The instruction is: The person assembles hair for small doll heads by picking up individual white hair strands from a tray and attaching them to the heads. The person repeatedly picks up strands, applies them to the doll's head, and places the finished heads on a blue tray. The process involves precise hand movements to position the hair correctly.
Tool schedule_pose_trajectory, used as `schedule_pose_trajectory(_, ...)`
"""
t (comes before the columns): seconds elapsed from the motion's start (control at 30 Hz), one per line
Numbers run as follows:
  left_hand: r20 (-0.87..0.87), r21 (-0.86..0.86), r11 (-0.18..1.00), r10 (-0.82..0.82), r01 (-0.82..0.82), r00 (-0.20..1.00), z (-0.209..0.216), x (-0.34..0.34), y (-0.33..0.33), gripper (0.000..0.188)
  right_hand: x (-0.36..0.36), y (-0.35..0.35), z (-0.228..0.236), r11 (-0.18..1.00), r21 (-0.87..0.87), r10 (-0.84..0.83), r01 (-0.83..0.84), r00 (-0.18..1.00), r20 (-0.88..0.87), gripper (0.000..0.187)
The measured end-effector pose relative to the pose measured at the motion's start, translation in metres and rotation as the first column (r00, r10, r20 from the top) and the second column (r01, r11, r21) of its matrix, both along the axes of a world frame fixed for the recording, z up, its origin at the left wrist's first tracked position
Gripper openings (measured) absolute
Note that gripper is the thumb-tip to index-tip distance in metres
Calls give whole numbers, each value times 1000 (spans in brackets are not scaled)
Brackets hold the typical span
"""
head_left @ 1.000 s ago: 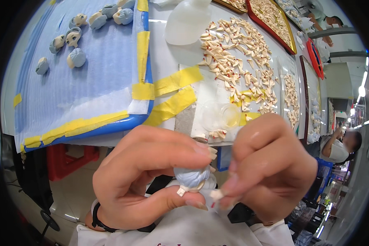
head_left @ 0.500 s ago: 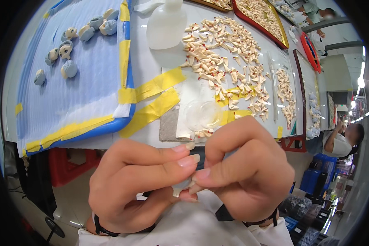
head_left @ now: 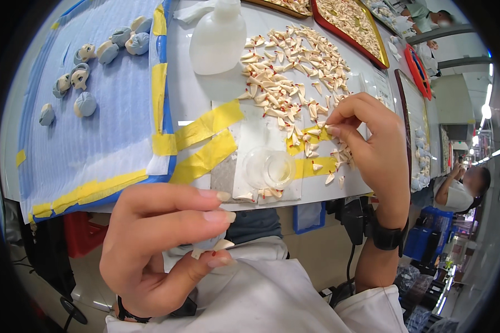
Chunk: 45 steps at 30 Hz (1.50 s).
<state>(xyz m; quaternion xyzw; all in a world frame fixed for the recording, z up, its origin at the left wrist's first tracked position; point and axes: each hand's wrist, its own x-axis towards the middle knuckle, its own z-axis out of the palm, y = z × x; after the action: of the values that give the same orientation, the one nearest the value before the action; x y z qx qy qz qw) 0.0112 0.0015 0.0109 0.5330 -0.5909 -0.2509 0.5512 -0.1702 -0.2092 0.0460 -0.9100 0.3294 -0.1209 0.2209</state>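
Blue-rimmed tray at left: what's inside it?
Inside the tray lies a pale blue sheet, with yellow tape along its near and right edges. Small doll heads with blue hair rest on it. The sheet covers the tray's floor; anything beneath cannot be seen.

Your held doll head [head_left: 207,243] shows pale grey-blue; the loose pieces [head_left: 275,94] are cream with red tips. Your finely striped, pale-blue sheet [head_left: 105,145] is edged in yellow tape [head_left: 159,94]. You wear a white shirt [head_left: 255,297] and black wristband [head_left: 387,237].
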Motion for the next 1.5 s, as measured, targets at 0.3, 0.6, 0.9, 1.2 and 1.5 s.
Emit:
schedule_pose_trajectory(0.3,-3,12,1000,-9,9,1000,1,2,-2,36,-6,0,1,979,-10,-193,204,939,286,7)
schedule_pose_trajectory(0.6,-44,12,1000,-8,8,999,1,-1,2,36,-31,11,10,878,450,-375,164,821,431,16)
schedule_pose_trajectory(0.9,-464,-70,997,-2,-35,886,-3,-22,-2,35,-43,38,4,856,512,-293,-73,747,597,20)
schedule_pose_trajectory(1.2,-576,-10,999,-37,38,817,-3,-26,3,33,1,56,-4,974,214,-71,-76,793,606,14)
schedule_pose_trajectory(1.5,-282,-114,984,-162,135,946,-10,-5,-1,18,17,69,-6,956,-288,162,-59,923,350,20)
